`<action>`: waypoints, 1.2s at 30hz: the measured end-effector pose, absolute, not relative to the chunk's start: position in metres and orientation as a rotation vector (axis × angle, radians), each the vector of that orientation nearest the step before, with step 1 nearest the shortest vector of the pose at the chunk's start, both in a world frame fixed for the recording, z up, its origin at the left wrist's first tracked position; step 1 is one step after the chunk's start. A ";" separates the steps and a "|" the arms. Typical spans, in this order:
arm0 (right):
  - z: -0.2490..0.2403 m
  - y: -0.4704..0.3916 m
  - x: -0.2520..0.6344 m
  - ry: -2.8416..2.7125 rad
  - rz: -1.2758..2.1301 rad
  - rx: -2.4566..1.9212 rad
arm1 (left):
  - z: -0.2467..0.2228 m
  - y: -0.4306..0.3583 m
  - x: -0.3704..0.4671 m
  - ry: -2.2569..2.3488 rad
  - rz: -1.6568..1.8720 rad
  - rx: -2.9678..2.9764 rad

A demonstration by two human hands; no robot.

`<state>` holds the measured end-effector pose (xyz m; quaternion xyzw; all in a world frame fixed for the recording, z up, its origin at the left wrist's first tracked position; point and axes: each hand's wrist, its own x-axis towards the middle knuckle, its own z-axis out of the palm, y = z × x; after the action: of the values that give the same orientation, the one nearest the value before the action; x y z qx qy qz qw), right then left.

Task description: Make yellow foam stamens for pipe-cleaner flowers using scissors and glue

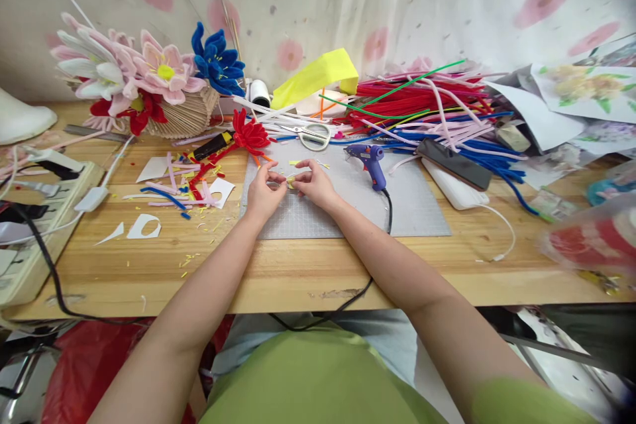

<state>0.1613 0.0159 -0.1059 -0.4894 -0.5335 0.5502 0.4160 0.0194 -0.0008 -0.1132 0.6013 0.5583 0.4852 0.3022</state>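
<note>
Over the grey cutting mat (318,222), my left hand (267,193) and my right hand (315,185) are close together, fingertips nearly meeting. Between them is a small yellow piece (291,182), pinched by the fingers of both hands; its exact shape is too small to tell. Just behind lie thin yellow strips on the mat. A red fuzzy flower (250,132) with an orange stem rests beyond my left hand. Scissors with pale handles (315,137) lie behind my hands. To the right of my right hand, a purple glue gun (370,162) lies on the mat.
Fuzzy flowers (163,73) stand at the back left, near a black and yellow cutter (213,145). Cut scraps lie left of the mat. Bundles of coloured stems (397,103) fill the back. A phone (454,164) lies right; a power strip (50,232) sits far left.
</note>
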 end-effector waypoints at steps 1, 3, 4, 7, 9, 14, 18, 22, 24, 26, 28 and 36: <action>-0.107 0.016 0.161 -1.338 1.381 -1.228 | -0.113 -0.001 0.020 1.477 1.287 1.603; -0.107 0.016 0.161 -1.333 1.383 -1.229 | -0.113 -0.002 0.020 1.466 1.288 1.618; -0.107 0.016 0.161 -1.331 1.387 -1.228 | -0.113 -0.002 0.020 1.460 1.287 1.623; -0.104 0.015 0.161 -1.324 1.404 -1.210 | -0.112 -0.002 0.021 1.456 1.278 1.631; -0.103 0.015 0.160 -1.321 1.419 -1.192 | -0.111 -0.003 0.021 1.461 1.278 1.633; -0.103 0.015 0.160 -1.330 1.416 -1.191 | -0.108 -0.003 0.022 1.471 1.301 1.601; -0.106 0.016 0.160 -1.335 1.377 -1.144 | -0.109 -0.002 0.023 1.478 1.320 1.529; -0.108 0.017 0.159 -1.329 1.343 -1.121 | -0.112 0.000 0.023 1.464 1.334 1.454; -0.108 0.017 0.159 -1.318 1.344 -1.115 | -0.113 0.001 0.023 1.460 1.336 1.432; -0.108 0.016 0.159 -1.305 1.348 -1.110 | -0.113 0.002 0.023 1.458 1.339 1.426; -0.107 0.016 0.159 -1.291 1.347 -1.116 | -0.114 0.002 0.023 1.459 1.342 1.428; -0.110 0.018 0.158 -1.286 1.334 -1.120 | -0.118 0.004 0.021 1.458 1.339 1.446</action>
<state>0.1578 0.0183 -0.1101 -0.4567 -0.5244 0.5441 0.4694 0.0213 0.0035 -0.1179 0.5550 0.5598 0.5140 0.3382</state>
